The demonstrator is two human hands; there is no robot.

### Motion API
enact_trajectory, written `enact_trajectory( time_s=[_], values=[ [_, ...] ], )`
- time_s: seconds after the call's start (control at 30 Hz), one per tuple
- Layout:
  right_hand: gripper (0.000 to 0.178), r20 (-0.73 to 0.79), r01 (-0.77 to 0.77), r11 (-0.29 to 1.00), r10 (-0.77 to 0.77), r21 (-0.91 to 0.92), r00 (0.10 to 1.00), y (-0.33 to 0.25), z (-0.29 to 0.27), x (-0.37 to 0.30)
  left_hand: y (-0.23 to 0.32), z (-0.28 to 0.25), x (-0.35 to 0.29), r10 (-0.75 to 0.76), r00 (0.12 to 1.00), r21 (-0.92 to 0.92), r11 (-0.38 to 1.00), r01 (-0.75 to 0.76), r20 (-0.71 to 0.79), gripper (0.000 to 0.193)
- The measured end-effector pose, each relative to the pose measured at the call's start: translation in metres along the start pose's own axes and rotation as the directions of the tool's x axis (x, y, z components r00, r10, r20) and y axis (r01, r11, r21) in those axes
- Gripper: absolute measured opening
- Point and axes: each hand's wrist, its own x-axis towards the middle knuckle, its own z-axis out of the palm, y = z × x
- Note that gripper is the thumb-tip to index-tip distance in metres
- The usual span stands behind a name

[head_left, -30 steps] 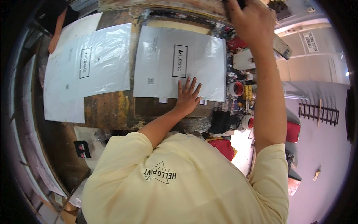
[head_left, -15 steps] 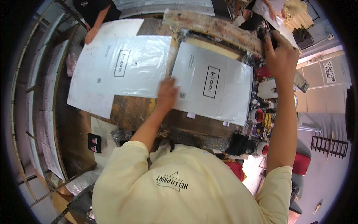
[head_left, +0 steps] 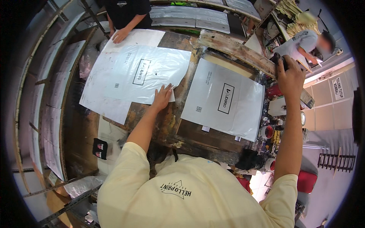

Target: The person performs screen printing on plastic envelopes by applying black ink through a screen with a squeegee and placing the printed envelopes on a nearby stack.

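Note:
My left hand (head_left: 162,97) rests with fingers spread on the lower right corner of a silvery-white plastic bag (head_left: 129,83) printed with a black boxed logo. That bag overlaps a larger white sheet (head_left: 99,100). A second printed plastic bag (head_left: 213,110) lies flat on the worktable to the right. Beyond it, a stained wooden frame (head_left: 239,51) stands tipped up, seen along its edge. My right hand (head_left: 291,74), arm stretched out, is closed around the frame's right end. Dark stains or something black at its fingertips cannot be told apart.
Across the table (head_left: 163,117), a co-worker's hand (head_left: 121,35) touches the sheet's far edge. Another person (head_left: 300,43) stands at far right. Ink tubs (head_left: 267,132) and tools crowd the right side. Racks holding more white bags (head_left: 72,60) line the left.
My left hand has moved from the right bag's left edge onto the left bag's corner. My right hand still grips the raised frame. The whole view has shifted slightly.

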Motion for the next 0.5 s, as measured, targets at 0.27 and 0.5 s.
enact_trajectory(
  time_s=[0.27,0.5],
  values=[
    [0.044,-0.036,0.007,0.998,-0.005,0.061,0.999,-0.003,-0.003,-0.002,0.039,-0.039,0.000,0.128,0.989,-0.112,0.984,-0.135,-0.072,0.057],
    [0.039,-0.171,0.088,0.994,-0.077,0.058,0.982,-0.008,-0.003,-0.004,0.154,0.038,0.019,0.257,0.964,0.088,0.961,-0.262,0.062,0.054]
  ],
)
